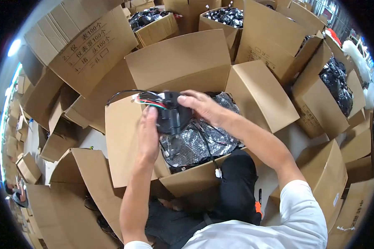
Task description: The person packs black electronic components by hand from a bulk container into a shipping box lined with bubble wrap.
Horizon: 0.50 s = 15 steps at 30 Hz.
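Holding a round black part (174, 119) between two hands, up over an open box (191, 182). Half closed in grip, with the left hand (147, 130) along the left side and the right hand (201, 107) on the other, thumb on top. Cannot tell where the hidden fingers press. Held from both sides, maybe to stop a tip or a drop, with thin wires (151, 102) sticking out loose at the top left. Reaching nearly straight ahead with the left arm, slanting in from the right with the other, elbow bent. Packed below in the box: shiny wrap (190, 147), likely there to soften bumps, and a white plug (218, 172) hanging at the front edge. Set all around: more brown boxes (318, 111), some full of black bags (335, 85)
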Motion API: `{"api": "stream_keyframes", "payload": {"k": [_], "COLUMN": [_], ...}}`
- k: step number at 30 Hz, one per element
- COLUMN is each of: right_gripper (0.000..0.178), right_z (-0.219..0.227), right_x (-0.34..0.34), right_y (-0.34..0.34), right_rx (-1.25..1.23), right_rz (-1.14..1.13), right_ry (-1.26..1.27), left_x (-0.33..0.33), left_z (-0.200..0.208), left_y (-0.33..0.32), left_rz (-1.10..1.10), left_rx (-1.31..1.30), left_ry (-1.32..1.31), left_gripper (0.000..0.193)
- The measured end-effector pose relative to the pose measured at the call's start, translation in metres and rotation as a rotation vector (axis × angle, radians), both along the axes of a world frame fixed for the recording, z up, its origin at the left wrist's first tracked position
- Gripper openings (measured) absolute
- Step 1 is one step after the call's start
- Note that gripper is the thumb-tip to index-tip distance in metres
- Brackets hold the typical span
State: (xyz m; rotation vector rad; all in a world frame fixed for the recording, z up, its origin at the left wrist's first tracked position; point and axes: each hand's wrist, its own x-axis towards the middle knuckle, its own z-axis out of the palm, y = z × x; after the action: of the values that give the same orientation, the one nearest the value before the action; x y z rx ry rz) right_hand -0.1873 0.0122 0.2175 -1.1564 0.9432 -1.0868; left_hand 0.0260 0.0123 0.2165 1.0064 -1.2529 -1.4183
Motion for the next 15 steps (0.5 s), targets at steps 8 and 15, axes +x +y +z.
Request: {"api": "stream_keyframes", "payload": {"k": [8,15], "right_gripper": [0.05,0.065], "right_z": [-0.193,-0.259], "right_x": [-0.168,-0.054], "right_y": [-0.119,-0.148], "right_rx": [0.247,0.273], "right_rz": [-0.37,-0.434], "right_ry": [-0.021,0.988], "left_x": [0.001,0.073], "left_z": [-0.009,-0.021], "left_y": [-0.009,0.014], "left_rz": [-0.111,-0.025], "left_rx": [0.249,0.296], "left_ry": [-0.169,-0.364], "left_gripper": [0.056,0.053]}}
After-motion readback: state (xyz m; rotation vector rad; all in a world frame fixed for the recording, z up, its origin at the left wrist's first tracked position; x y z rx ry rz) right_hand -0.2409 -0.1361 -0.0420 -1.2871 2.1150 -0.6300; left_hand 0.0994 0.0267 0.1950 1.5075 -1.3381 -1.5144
